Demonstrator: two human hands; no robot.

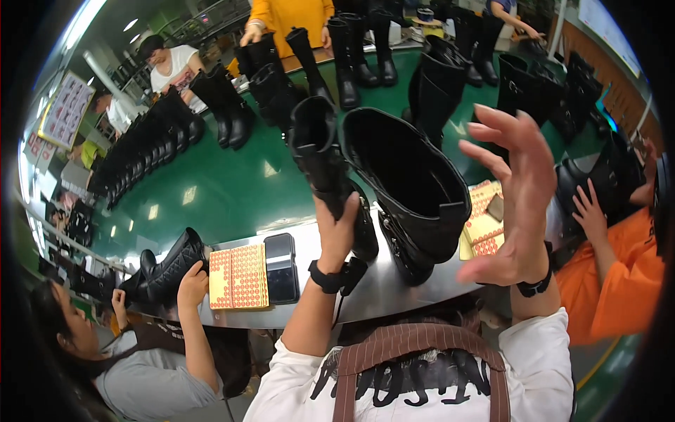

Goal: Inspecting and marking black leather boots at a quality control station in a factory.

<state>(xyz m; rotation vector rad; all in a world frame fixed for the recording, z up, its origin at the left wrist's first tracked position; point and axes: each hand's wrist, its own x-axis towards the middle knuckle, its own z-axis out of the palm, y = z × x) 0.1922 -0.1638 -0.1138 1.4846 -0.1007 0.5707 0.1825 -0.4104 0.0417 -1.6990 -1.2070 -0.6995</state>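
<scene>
Two tall black boots stand side by side in front of me, their open tops facing up toward me. My left hand [335,235] is closed around the shaft of the left boot [320,165], with the thumb pointing up along it. The right boot [425,239] has straps and buckles low on its side and a wide, dark opening. To the right of it, my right hand [524,190] is raised with curved, spread fingers and nothing in them. Each wrist wears a black band.
A stack of yellow sticker sheets [238,285] lies beside a black phone [281,266] on the metal edge; more yellow sheets [485,228] lie beyond my right hand. Many black boots [344,67] stand on the green table [169,190]. Co-workers handle boots on both sides and opposite.
</scene>
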